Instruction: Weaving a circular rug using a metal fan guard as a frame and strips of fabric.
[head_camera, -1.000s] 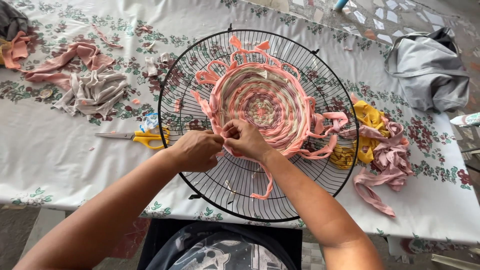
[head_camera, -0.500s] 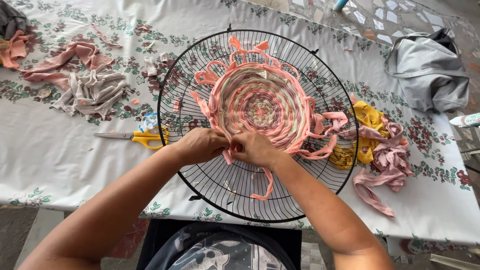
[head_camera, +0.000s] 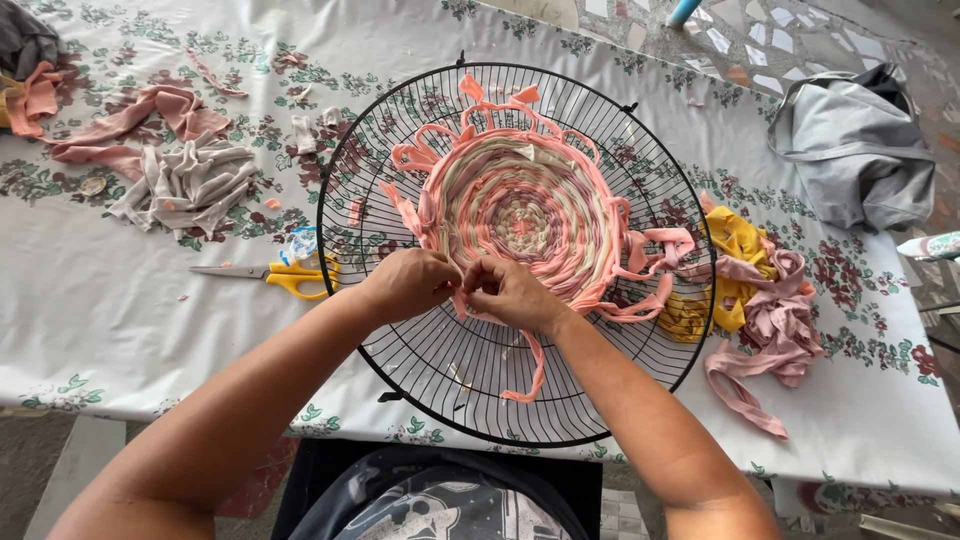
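Floral tablecloth (head_camera: 120, 330) bears pink spiral weaving (head_camera: 520, 205); left hand (head_camera: 408, 283), right hand (head_camera: 512, 293) pinch its strip.

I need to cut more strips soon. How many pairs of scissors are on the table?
1. The scissors, yellow-handled, lie on the table left of the wire guard, near the left hand. Others may hide under fabric.

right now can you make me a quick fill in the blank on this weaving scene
1. Both hands, left hand and right hand, meet at the near edge of the ____ weave.
2. The weave sits on a round black wire ____.
3. The scissors have ____ handles.
4. The grey bag lies at the table's far ____ corner.

Missing words: pink; grille; yellow; right
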